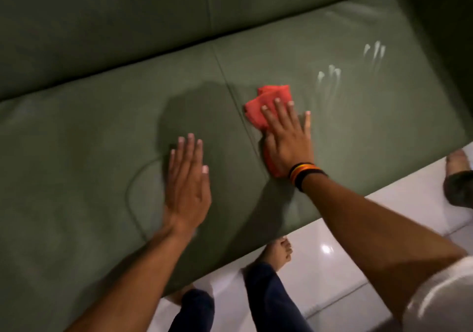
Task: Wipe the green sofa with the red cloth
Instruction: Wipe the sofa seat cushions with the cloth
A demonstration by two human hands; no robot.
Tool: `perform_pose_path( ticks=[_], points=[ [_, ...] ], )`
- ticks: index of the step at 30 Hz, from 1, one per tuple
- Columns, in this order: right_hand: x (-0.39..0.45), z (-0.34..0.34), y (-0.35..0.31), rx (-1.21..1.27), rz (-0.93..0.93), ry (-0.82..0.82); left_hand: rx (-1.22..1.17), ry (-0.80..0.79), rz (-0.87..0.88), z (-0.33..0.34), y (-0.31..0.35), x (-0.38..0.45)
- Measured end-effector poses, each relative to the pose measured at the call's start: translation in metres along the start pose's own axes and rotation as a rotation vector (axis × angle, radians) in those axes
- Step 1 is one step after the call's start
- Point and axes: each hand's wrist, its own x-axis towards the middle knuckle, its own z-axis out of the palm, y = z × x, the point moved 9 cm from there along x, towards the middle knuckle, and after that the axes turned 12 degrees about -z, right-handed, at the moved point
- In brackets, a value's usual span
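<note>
The green sofa [89, 132] fills most of the view, its seat split by a seam near the middle. A folded red cloth [263, 104] lies on the right seat cushion just right of the seam. My right hand [289, 140] presses flat on the cloth, fingers spread, a striped band on the wrist. My left hand [188, 178] rests flat on the left cushion, holding nothing. White smear marks [330, 76] streak the right cushion beyond the cloth, with a second group [375, 50] farther right.
The sofa's backrest [128, 24] rises at the top. White glossy floor tiles [332, 267] lie below the seat's front edge. My bare foot [276, 252] stands by the sofa. Another foot [459, 168] shows at the right edge.
</note>
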Motion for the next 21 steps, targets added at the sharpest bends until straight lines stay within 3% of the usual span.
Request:
perform_pose_path(
  ticks=[4,7,11,14,18,21],
  points=[
    [-0.032,-0.017,0.113,0.068,0.296,0.075,-0.016,-0.050,0.076,0.046,0.088,0.025],
    [-0.078,-0.008,0.096,0.036,0.373,0.125,-0.016,-0.083,0.082,0.076,0.128,0.057],
    [-0.033,0.003,0.037,0.046,-0.146,0.025,-0.045,-0.100,0.062,0.097,0.163,0.107],
    [0.040,-0.020,0.081,0.047,-0.259,0.083,0.001,-0.090,0.085,0.106,0.183,0.135],
    [0.094,-0.059,0.220,0.056,0.024,0.141,0.038,-0.091,0.059,0.137,0.212,0.165],
    [0.066,-0.075,0.294,0.057,0.221,0.187,0.072,-0.017,-0.006,0.159,0.235,0.185]
  ],
)
